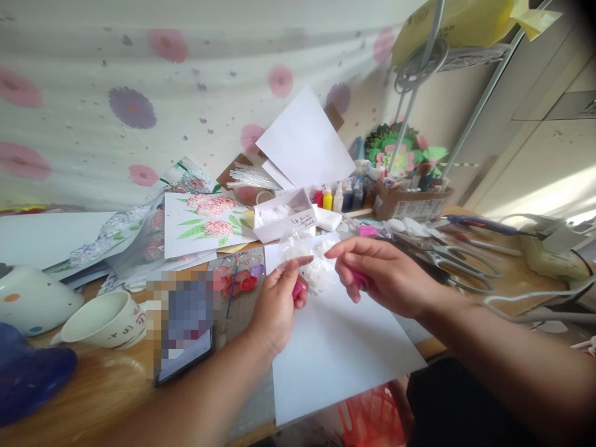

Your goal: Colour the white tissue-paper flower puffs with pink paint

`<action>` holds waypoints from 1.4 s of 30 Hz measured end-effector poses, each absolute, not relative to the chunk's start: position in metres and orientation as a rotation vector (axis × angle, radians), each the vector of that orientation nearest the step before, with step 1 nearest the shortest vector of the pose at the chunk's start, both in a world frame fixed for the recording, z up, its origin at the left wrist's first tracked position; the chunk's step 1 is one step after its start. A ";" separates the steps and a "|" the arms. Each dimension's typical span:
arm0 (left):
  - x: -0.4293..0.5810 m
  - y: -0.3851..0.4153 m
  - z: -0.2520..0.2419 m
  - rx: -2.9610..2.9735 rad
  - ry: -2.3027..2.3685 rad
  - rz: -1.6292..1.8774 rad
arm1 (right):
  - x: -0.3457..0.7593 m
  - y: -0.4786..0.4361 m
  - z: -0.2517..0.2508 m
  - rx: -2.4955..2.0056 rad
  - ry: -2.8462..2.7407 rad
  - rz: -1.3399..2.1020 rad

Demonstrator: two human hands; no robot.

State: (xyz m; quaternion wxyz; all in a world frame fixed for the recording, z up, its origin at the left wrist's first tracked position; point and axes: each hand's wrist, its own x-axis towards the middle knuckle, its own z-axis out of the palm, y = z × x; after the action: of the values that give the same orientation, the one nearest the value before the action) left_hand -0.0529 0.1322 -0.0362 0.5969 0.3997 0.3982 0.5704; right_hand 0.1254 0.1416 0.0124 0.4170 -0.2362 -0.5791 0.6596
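Observation:
My left hand is closed around a small bright pink object, mostly hidden by its fingers. Across from it, my right hand has its index finger bent toward the left, while its other fingers curl round another small pink piece. The kind of either piece cannot be made out. Just behind the hands lies a heap of small white paper bits, partly in a clear plastic bag. Beneath both hands is a large white sheet of paper on the desk.
A phone, a white cup and red and purple pieces in clear plastic are on the left. Behind stand a white box and a flower picture. Large scissors and a cardboard box occupy the right.

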 end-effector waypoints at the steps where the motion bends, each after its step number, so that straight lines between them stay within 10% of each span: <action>1: -0.053 0.131 -0.036 0.910 0.907 1.319 | 0.126 0.141 0.014 -0.640 -1.538 1.571; 13: -0.048 0.127 -0.033 0.677 0.684 1.285 | 0.098 0.130 -0.010 -1.021 -2.449 -0.194; 31: -0.056 0.132 -0.044 1.193 0.935 1.261 | 0.137 0.146 0.026 -0.784 -1.849 0.787; 42: -0.054 0.132 -0.040 1.429 0.994 1.205 | 0.154 0.142 0.034 -0.817 -2.343 0.422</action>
State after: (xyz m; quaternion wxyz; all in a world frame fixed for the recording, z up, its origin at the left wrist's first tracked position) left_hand -0.0539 0.1322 -0.0401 0.4901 0.5882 0.4094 0.4963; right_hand 0.1543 0.1421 0.0339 0.3071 -0.3089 -0.8859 0.1596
